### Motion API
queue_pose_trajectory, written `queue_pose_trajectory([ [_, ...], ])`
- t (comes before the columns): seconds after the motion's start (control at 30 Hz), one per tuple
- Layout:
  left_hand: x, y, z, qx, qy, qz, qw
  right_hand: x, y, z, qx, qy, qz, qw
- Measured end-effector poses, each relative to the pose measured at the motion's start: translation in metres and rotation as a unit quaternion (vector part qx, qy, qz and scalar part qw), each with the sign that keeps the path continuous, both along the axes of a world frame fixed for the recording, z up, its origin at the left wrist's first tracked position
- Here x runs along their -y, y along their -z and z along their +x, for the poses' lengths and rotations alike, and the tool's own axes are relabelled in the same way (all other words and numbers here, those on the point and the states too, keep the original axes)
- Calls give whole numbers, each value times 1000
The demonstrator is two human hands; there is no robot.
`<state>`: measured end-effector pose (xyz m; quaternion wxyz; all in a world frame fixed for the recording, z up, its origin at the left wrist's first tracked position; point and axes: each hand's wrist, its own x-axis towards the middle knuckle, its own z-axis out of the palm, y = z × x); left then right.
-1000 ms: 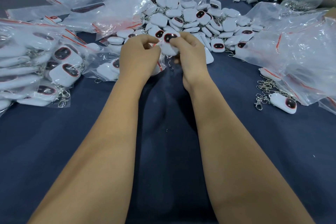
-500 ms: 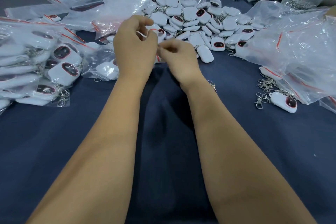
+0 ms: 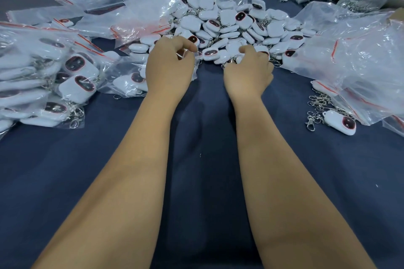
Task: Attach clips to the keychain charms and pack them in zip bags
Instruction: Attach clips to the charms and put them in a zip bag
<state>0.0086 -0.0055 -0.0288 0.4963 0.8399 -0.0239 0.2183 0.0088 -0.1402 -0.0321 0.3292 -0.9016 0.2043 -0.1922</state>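
A: Since the earlier frame both hands had dropped and drawn apart; the charm held up between them a second ago was gone from view.

B: Left hand [image 3: 169, 67]?

A: Fingers curled, thumb and forefinger pinching a clear zip bag [image 3: 192, 59] at its top edge; the bag hung down over the blue table cloth [image 3: 203, 159].

B: Right hand [image 3: 248, 72]?

A: At the near edge of the loose charm pile [image 3: 231, 26]; fingers bent down into the charms and a metal ring showed by them; whether it gripped one I could not tell.

B: Packed stock?

A: Filled bags [image 3: 54, 76] heaped far left; empty bags [image 3: 360, 57] piled right; beside those, spare metal clips [image 3: 317, 105] touching one lone charm [image 3: 340, 122].
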Motion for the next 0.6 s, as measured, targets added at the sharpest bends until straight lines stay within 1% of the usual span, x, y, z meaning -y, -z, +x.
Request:
queue_pose_trajectory([
  [0.1, 0, 4, 1, -9, 10, 61, 998, 2, 3, 1, -53, -11, -19, 998],
  [0.17, 0, 6, 2, -14, 4, 117, 993, 2, 3, 0, -41, -12, -37, 998],
  [0.2, 0, 6, 3, -16, 2, 137, 990, 1, 3, 0, -26, -17, -24, 999],
  [0.23, 0, 7, 4, -18, 1, 150, 989, 0, 2, 0, -4, -26, 11, 1000],
  [0.3, 0, 7, 4, -21, -1, 159, 987, -3, -1, 0, 55, -48, 120, 990],
  [0.37, 0, 7, 4, -20, -2, 163, 986, -7, -4, -1, 113, -57, 199, 972],
  [0.43, 1, 7, 4, -17, -1, 168, 986, -10, -6, -1, 155, -67, 280, 945],
  [0.5, 1, 7, 5, -15, -1, 173, 985, -12, -6, -1, 166, -87, 358, 915],
  [0.57, 0, 7, 5, -14, 0, 174, 985, -14, -8, -1, 152, -113, 416, 890],
  [0.6, 0, 7, 5, -13, 0, 174, 985, -15, -9, 0, 142, -132, 454, 869],
])
